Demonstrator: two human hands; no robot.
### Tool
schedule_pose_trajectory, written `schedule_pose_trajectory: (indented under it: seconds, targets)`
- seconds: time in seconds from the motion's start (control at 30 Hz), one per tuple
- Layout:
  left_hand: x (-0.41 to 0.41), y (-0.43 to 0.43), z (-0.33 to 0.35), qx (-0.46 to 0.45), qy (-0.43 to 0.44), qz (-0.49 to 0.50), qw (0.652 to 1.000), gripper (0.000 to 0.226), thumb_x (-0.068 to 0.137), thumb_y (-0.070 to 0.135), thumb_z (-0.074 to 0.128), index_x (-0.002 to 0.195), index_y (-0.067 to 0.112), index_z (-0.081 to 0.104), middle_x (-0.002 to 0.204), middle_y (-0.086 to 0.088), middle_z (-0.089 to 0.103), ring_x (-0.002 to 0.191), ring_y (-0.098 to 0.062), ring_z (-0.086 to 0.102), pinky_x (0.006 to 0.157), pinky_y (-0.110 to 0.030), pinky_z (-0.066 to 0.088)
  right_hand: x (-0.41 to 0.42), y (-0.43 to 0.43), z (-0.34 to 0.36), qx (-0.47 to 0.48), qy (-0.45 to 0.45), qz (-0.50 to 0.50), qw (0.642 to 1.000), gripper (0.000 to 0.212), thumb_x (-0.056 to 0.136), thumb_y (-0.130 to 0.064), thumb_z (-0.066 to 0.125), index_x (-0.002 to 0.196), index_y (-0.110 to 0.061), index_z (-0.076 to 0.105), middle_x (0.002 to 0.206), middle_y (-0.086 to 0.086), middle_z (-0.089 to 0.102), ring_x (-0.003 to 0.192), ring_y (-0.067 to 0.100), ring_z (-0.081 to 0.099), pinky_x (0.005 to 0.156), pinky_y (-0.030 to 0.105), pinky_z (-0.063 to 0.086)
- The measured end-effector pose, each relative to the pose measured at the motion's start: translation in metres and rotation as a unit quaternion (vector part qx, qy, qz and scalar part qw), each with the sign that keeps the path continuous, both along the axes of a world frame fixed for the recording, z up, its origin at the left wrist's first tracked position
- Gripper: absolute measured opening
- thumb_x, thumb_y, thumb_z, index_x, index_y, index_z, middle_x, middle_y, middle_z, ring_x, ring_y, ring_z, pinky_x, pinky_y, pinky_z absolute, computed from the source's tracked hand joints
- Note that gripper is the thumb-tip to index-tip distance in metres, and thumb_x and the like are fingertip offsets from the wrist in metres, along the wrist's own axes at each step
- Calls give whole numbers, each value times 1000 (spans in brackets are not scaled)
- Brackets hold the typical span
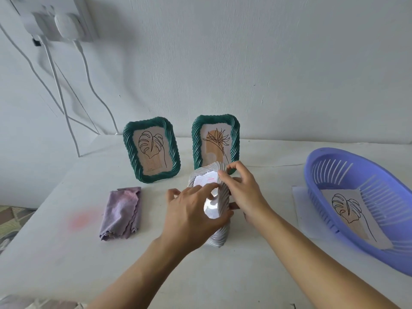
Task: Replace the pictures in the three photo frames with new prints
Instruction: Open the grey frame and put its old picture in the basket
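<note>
The fingers (233, 167) of the right hand (244, 192) are bent and pinch the upper rim of the white frame (217, 238), thumb on the near side and forefinger hooked over the top, probably to keep the frame from twisting. The fingers (208, 188) of the left hand (194, 210) are curled round the same frame from the other side. Their tips lie on the pale sheet (205, 181) seated in its opening, likely to press it flat or slide it. The frame is held tilted, nearly edge-on to the camera. Its lower end is on or just above the desk (256, 275); I cannot tell which. The sheet bears faint pink marks, too blurred to read, so I cannot say whether it is the old picture or a new print.

Behind the hands two more frames stand near the wall. The left green frame (173, 152) holds a leaf drawing, and the right green frame (196, 141), just behind the white one, holds a flower drawing. They seem parked there out of the way. To the right, a violet basket (321, 204) holds a leaf print (354, 210) within easy reach of the right hand, and rests on a white paper (299, 197). A folded purple cloth (121, 212) lies left of the hands, likely for wiping glass
</note>
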State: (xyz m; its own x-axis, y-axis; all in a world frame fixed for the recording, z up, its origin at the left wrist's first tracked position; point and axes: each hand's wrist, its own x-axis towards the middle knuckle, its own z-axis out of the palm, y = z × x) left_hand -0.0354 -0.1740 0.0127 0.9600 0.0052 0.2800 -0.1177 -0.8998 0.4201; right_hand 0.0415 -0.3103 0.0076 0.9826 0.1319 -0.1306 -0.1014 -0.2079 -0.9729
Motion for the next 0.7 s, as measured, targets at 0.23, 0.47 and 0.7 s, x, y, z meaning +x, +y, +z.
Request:
schedule_pose_trajectory:
  seconds: [0.23, 0.47, 0.7]
  targets:
    - [-2, 6, 16, 22, -1, 9, 1000, 53, 71, 71, 57, 112, 39, 63, 77, 19, 67, 77, -5, 63, 83, -37, 35, 6, 12, 12, 0, -6, 8, 1000, 19, 86, -40, 68, 82, -27, 55, 85, 7, 66, 88, 31, 67, 67, 56, 60]
    - [-3, 27, 28, -79, 11, 26, 997, 31, 79, 49, 65, 110, 47, 70, 69, 22, 69, 75, 11, 63, 90, -41, 44, 4, 16, 6, 45, 3, 12, 999, 19, 87, -42, 71, 88, -26, 62, 92, 3, 70, 96, 18, 65, 85, 42, 56]
    - [-2, 46, 29, -238, 67, 35, 968, 27, 86, 25, 71, 112, 33, 74, 69, 13, 73, 66, 3, 67, 72, -24, 56, 4, 18, -9, 68, 7, 67, 995, 16, 96, -45, 58, 109, -39, 64, 106, -18, 64, 108, 2, 58, 92, 31, 47]
